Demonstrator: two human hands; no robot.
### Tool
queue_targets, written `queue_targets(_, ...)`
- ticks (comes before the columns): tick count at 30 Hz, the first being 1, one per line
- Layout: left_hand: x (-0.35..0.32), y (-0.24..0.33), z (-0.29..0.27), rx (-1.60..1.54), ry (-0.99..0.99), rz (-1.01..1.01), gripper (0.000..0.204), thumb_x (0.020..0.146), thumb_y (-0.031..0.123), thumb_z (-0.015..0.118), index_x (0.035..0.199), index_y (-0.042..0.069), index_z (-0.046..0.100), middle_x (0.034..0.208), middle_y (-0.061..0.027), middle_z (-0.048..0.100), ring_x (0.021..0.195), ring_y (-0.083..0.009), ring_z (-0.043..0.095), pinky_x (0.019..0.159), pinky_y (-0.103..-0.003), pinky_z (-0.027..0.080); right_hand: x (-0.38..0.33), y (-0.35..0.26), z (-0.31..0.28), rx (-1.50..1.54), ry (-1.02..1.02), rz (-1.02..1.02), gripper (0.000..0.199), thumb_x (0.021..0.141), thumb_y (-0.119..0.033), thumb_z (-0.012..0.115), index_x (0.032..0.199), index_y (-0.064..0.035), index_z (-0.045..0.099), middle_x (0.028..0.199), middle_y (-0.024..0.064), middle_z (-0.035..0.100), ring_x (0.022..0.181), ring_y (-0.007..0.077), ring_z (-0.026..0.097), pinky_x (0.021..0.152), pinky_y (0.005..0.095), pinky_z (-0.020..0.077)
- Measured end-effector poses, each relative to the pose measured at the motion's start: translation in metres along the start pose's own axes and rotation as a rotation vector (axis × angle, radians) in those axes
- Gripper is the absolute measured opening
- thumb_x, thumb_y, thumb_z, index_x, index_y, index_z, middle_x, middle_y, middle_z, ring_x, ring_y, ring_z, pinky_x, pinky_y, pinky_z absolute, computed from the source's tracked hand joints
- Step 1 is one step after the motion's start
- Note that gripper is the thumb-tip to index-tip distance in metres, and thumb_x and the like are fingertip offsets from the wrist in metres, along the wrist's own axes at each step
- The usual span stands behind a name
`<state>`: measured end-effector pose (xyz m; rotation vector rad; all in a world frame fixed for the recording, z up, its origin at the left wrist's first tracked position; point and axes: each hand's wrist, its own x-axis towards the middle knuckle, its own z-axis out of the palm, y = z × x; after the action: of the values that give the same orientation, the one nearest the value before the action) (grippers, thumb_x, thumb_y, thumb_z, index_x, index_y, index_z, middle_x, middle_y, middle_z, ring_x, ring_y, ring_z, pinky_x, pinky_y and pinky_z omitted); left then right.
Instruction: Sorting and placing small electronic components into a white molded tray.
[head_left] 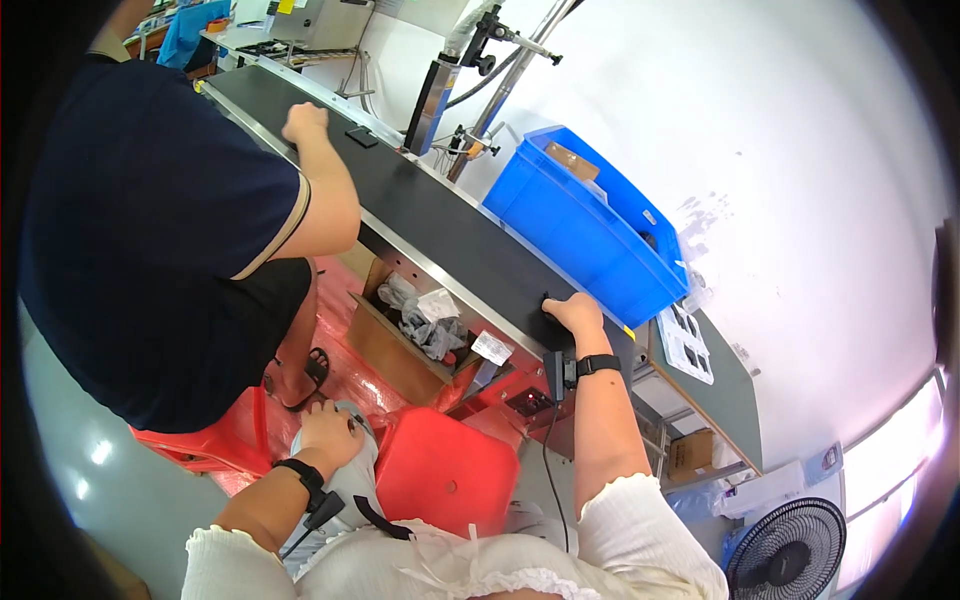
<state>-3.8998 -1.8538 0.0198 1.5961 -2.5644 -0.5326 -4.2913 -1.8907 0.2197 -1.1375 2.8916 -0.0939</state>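
Head view: a long black conveyor belt (440,225) with metal edges runs diagonally from upper left toward the right, standing against a white wall (780,130). The right hand (574,313) lies palm down at the belt's near end, fingers curled over a small dark piece I cannot make out; a black watch sits on that wrist. The left hand (328,432) rests loosely closed on the person's own grey-clad knee, holding nothing visible. A blue plastic crate (580,230) stands beyond the belt. Below the belt sits an open cardboard box (395,340) of grey bags, near a red stool (445,475). A co-worker's hand (305,122) touches the belt further up. A fan (785,550) stands at lower right
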Motion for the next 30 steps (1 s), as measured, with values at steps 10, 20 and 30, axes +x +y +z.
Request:
queue_targets(10, -0.003, 0.004, -0.006, -0.025, -0.008, 0.004, 0.041, 0.078, 0.034, 0.047, 0.101, 0.004, 0.064, 0.110, -0.0164, 0.054, 0.107, -0.0337, 0.047, 0.090, -0.047, 0.036, -0.015, 0.064, -0.007, 0.012, 0.046, 0.033, 0.058, 0.059, -0.045, 0.067, 0.091, 0.0035, 0.067, 0.099, 0.0222, 0.064, 0.093, 0.0330, 0.062, 0.082, 0.0368, 0.0487)
queue_targets(20, -0.006, 0.004, -0.002, 0.015, 0.036, -0.001, 0.037, 0.078, 0.035, 0.051, 0.101, 0.009, 0.064, 0.108, -0.0141, 0.054, 0.105, -0.0331, 0.048, 0.091, -0.047, 0.037, -0.024, 0.129, -0.009, -0.003, 0.069, 0.066, 0.059, 0.058, -0.046, 0.067, 0.088, 0.0051, 0.067, 0.092, 0.0253, 0.064, 0.090, 0.0331, 0.063, 0.079, 0.0373, 0.0489)
queue_targets(30, -0.006, 0.008, -0.006, 0.039, 0.019, -0.006, 0.037, 0.077, 0.034, 0.051, 0.102, 0.009, 0.064, 0.110, -0.0138, 0.054, 0.105, -0.0323, 0.048, 0.090, -0.046, 0.038, -0.049, 0.181, -0.022, 0.417, -0.042, 0.376, 0.049, 0.059, -0.041, 0.072, 0.071, 0.0047, 0.058, 0.063, 0.0132, 0.055, 0.052, 0.0222, 0.057, 0.043, 0.0355, 0.0443)
